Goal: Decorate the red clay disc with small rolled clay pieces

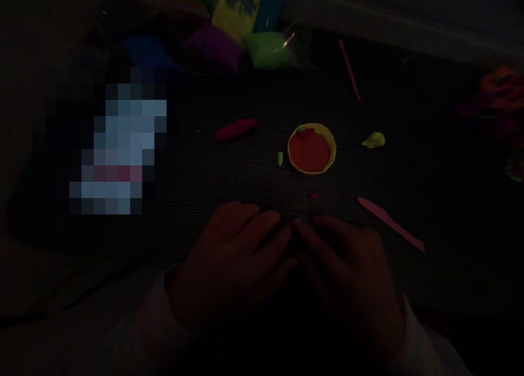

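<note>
The scene is very dark. My left hand and my right hand rest together at the near edge of a dark table, fingertips meeting in a pinch around something hidden in the dark. Just beyond the fingertips lies a tiny red clay bit. Farther out sits a round yellow clay disc with an orange-red centre. A pink clay knife lies right of my right hand.
A red clay roll, a small green bit and a yellow lump lie around the disc. A thin pink stick and bags of coloured clay are at the back. More clay sits at far right.
</note>
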`<act>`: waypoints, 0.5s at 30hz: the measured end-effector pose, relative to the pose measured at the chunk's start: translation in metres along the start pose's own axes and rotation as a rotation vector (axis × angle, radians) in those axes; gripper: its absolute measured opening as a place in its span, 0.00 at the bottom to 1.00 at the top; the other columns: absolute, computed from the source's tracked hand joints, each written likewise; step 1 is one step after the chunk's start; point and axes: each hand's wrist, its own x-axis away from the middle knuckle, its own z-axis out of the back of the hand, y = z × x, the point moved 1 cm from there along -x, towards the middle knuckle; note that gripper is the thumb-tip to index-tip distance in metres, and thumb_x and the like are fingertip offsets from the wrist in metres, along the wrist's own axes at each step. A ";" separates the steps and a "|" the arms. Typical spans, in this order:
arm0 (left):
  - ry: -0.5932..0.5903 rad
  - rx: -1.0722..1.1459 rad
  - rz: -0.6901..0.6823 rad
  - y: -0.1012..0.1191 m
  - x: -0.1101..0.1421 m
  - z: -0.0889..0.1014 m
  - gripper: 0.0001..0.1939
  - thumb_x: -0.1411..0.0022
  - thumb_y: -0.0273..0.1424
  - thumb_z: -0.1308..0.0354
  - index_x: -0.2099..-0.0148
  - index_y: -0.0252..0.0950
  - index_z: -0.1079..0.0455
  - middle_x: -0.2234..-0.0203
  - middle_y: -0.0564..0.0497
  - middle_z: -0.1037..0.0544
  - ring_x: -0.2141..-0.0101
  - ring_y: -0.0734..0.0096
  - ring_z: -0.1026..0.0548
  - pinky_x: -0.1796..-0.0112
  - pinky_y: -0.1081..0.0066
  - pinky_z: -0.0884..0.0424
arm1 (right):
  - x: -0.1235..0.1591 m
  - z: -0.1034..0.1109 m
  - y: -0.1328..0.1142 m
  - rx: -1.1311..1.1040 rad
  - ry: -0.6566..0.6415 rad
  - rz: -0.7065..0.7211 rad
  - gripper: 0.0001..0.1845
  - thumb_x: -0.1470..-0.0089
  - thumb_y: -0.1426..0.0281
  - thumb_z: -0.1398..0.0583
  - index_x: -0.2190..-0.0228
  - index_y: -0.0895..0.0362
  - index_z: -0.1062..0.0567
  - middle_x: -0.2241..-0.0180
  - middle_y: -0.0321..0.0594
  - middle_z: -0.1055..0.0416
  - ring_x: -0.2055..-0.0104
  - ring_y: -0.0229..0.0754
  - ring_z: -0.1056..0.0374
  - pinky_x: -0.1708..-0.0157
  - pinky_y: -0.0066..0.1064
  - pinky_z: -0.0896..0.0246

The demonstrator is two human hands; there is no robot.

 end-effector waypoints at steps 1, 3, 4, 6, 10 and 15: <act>0.001 0.003 -0.002 0.000 0.000 0.001 0.13 0.45 0.34 0.47 0.58 0.35 0.31 0.64 0.49 0.29 0.64 0.65 0.35 0.64 0.63 0.35 | 0.000 0.000 0.000 0.001 0.000 -0.002 0.19 0.49 0.67 0.47 0.54 0.54 0.34 0.58 0.46 0.38 0.63 0.45 0.41 0.66 0.41 0.45; 0.003 0.010 -0.002 0.000 0.000 0.002 0.14 0.45 0.33 0.47 0.57 0.35 0.32 0.64 0.49 0.28 0.65 0.66 0.35 0.64 0.63 0.35 | 0.000 0.000 0.000 0.004 -0.004 -0.004 0.19 0.49 0.67 0.47 0.54 0.54 0.34 0.58 0.46 0.38 0.63 0.45 0.41 0.66 0.41 0.44; 0.000 0.009 0.002 0.000 0.001 0.002 0.14 0.45 0.33 0.47 0.56 0.35 0.32 0.64 0.49 0.28 0.65 0.66 0.35 0.64 0.63 0.35 | 0.000 0.001 0.000 0.005 -0.006 -0.004 0.19 0.49 0.67 0.47 0.54 0.54 0.34 0.58 0.46 0.38 0.63 0.45 0.41 0.66 0.41 0.44; 0.001 0.002 0.007 -0.001 0.001 0.002 0.14 0.45 0.33 0.47 0.56 0.35 0.32 0.64 0.49 0.28 0.65 0.66 0.35 0.63 0.63 0.35 | 0.001 0.001 0.000 0.011 -0.007 -0.007 0.19 0.49 0.68 0.47 0.54 0.54 0.34 0.58 0.46 0.38 0.63 0.45 0.42 0.66 0.41 0.44; 0.008 -0.006 0.002 -0.001 0.002 0.001 0.14 0.45 0.34 0.47 0.56 0.35 0.32 0.64 0.49 0.28 0.64 0.65 0.35 0.63 0.63 0.35 | 0.001 0.001 0.000 0.010 -0.004 -0.004 0.19 0.50 0.68 0.46 0.54 0.54 0.34 0.58 0.46 0.38 0.63 0.45 0.42 0.65 0.41 0.44; 0.012 -0.007 -0.004 -0.001 0.002 0.001 0.12 0.45 0.33 0.47 0.59 0.35 0.31 0.65 0.49 0.28 0.66 0.65 0.35 0.65 0.63 0.35 | 0.000 0.001 -0.002 0.014 -0.022 0.002 0.20 0.50 0.67 0.46 0.53 0.52 0.34 0.58 0.46 0.38 0.62 0.46 0.41 0.65 0.41 0.45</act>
